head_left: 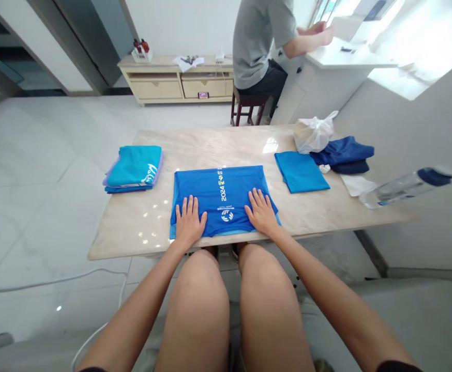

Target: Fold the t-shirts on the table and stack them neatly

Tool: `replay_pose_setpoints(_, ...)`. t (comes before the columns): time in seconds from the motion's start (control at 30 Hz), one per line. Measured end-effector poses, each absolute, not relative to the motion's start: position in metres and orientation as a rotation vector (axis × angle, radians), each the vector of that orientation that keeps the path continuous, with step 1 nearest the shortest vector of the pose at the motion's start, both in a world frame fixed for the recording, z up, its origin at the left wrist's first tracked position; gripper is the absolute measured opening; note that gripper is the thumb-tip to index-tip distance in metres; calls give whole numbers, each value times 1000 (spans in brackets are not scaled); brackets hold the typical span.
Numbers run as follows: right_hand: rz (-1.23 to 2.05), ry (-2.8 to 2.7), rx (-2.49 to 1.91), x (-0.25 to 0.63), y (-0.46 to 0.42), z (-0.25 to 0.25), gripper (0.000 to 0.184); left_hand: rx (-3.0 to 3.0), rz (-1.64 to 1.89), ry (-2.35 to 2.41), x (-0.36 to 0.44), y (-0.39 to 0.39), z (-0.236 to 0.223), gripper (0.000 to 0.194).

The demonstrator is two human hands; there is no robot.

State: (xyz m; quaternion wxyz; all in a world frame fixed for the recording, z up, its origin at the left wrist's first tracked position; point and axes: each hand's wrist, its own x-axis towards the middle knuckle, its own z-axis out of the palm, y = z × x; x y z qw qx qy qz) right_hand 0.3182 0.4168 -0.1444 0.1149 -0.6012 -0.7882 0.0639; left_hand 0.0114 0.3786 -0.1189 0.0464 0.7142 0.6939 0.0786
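Observation:
A folded blue shirt (226, 194) with white and yellow print lies flat at the near edge of a marble table (140, 227). My left hand (189, 219) rests palm down on its near left corner, fingers stretched out. On the shirt's near right corner my right hand (261, 213) lies flat in the same way, fingers apart. Neither hand holds anything.
A stack of folded teal shirts (135, 168) sits at the table's left. A folded blue cloth (301, 171), dark blue clothes (344, 154), a white plastic bag (313, 134), a paper (358, 184) and a lying water bottle (404, 187) are on the right. A person (259, 46) sits behind at a counter.

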Motion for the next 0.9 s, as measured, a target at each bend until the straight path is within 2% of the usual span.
replay_pose_setpoints(0.1, 301, -2392, -1780, 334, 426, -128, 68, 2198, 154, 2097, 5, 382, -100, 71)
replay_pose_setpoints(0.2, 305, -2295, -1855, 370, 419, -105, 54, 2224, 136, 2168, 1, 373, -74, 64)
replay_pose_setpoints(0.33, 210, -2005, -1900, 426, 378, -95, 42, 2229, 189, 1949, 17, 364, -34, 39)
replay_pose_setpoints(0.5, 312, -1766, -1935, 462, 327, -103, 36, 2175, 156, 1553, 100, 386, 5, 30)
replay_pose_setpoints(0.63, 319, -1643, -1826, 464, 304, -110, 32, 2208, -31, 1449, 189, 399, 2, 19)
replay_pose_setpoints(0.7, 312, -1577, -1790, 464, 298, -116, 29, 2211, -94, 1454, 227, 399, -6, 29)
replay_pose_setpoints(0.83, 321, -1484, -1756, 468, 300, -131, 26, 2168, -156, 1549, 279, 397, -25, 72)
replay_pose_setpoints(0.9, 272, -1460, -1761, 473, 311, -136, 26, 2144, -179, 1596, 293, 400, -34, 85)
